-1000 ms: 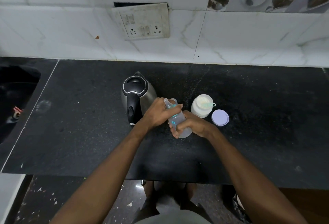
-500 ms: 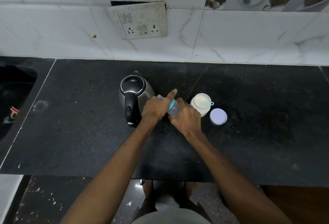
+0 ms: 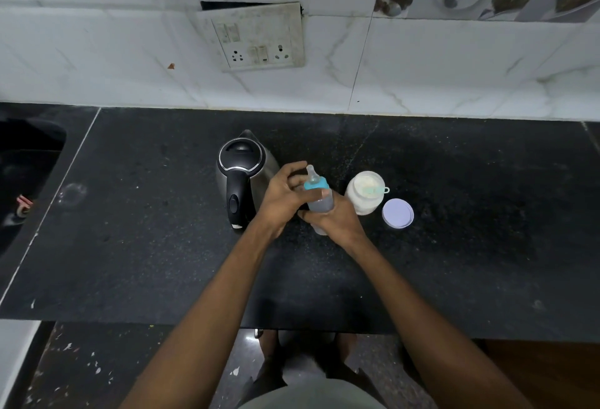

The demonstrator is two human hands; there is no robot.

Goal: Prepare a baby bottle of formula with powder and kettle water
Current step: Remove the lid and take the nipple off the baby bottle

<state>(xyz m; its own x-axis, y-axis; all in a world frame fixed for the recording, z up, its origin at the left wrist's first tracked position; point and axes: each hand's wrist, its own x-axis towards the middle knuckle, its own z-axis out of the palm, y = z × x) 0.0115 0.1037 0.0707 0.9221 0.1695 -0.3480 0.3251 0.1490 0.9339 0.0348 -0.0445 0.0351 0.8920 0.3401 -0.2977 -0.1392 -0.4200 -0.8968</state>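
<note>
Both hands (image 3: 311,207) grip the baby bottle (image 3: 319,202) beside the kettle (image 3: 242,174).

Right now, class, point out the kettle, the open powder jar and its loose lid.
kettle (image 3: 241,156): head view, on its black top lid.
powder jar (image 3: 363,202): head view, on its white side wall.
lid (image 3: 398,213): head view, on the flat centre of the lid.

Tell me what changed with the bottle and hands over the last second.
The baby bottle went from tilted to nearly upright, teat up. The right hand still grips its body; the left hand loosened beside the collar. The kettle, powder jar and lid stayed put.
</note>
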